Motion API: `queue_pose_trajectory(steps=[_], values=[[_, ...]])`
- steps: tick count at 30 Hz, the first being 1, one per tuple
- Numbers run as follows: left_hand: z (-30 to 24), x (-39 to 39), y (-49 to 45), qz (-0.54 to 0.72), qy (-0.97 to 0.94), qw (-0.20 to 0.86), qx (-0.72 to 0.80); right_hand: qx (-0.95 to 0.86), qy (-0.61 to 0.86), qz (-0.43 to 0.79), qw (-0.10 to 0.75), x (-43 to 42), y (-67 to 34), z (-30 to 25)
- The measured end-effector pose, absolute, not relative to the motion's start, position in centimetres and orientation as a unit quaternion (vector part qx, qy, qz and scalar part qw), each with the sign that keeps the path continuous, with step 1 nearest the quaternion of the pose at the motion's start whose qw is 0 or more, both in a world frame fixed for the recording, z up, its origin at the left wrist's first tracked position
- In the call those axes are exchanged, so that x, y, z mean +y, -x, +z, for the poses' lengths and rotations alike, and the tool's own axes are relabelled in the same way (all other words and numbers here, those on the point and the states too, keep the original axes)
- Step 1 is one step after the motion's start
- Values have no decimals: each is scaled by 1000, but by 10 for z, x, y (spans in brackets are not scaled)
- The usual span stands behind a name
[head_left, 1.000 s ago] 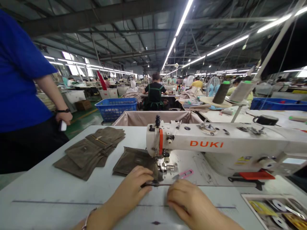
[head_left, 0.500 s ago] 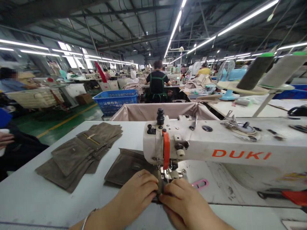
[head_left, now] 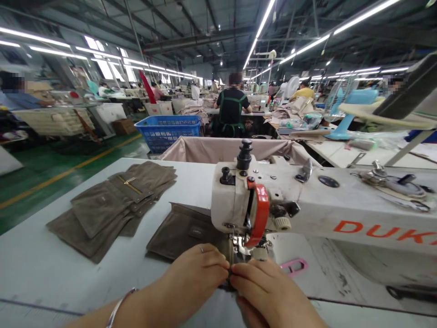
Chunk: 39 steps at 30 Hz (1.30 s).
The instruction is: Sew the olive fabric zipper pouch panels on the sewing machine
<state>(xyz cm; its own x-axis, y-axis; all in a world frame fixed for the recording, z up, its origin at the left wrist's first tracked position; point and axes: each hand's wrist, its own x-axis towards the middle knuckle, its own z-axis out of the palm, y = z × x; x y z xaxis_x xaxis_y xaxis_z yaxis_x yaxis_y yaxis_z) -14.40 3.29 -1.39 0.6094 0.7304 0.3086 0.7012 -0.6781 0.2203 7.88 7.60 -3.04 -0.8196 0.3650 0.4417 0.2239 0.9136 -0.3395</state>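
Observation:
A dark brown-grey fabric piece point(head_left: 180, 232) with a small label lies flat on the table, its right side under the head of the white sewing machine point(head_left: 290, 196). My left hand point(head_left: 194, 280), a ring and a bracelet on it, grips the fabric's near right edge with fingertips pressed together. Close against it, my right hand point(head_left: 261, 287) pinches the same edge just in front of the presser foot. The fingertips almost meet, and the fabric between them is mostly hidden. An orange guard point(head_left: 259, 216) curves down over the needle area.
Several similar fabric pieces point(head_left: 102, 205), one with a gold zipper, overlap at the table's left. A pink thread snipper point(head_left: 294, 266) rests right of my hands. Behind the machine are a cloth-lined bin point(head_left: 205, 148) and a blue basket point(head_left: 167, 132). A person point(head_left: 232, 107) sits farther ahead.
The view has shifted, so the machine looks nearer and farther right. Both hands stay at the fabric's edge beside the presser foot. A person's hand at the left edge has gone from view.

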Motion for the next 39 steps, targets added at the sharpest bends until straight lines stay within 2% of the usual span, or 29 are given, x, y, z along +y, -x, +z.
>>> queue_pose_trajectory(steps=[5, 11, 21, 32, 39], values=[[-11, 42, 147, 176, -891, 95, 407, -950, 163, 161, 210, 80, -78, -21], [-13, 50, 154, 205, -881, 115, 410, -935, 173, 159, 265, 84, -74, -18], [-10, 65, 154, 251, -872, 67, 416, -929, 233, 129, 256, 86, -71, -33], [-13, 78, 156, 228, -852, 64, 467, -929, 265, 93, 242, 85, -67, -35], [-16, 80, 159, 238, -848, 62, 470, -923, 281, 119, 235, 85, -67, -36]])
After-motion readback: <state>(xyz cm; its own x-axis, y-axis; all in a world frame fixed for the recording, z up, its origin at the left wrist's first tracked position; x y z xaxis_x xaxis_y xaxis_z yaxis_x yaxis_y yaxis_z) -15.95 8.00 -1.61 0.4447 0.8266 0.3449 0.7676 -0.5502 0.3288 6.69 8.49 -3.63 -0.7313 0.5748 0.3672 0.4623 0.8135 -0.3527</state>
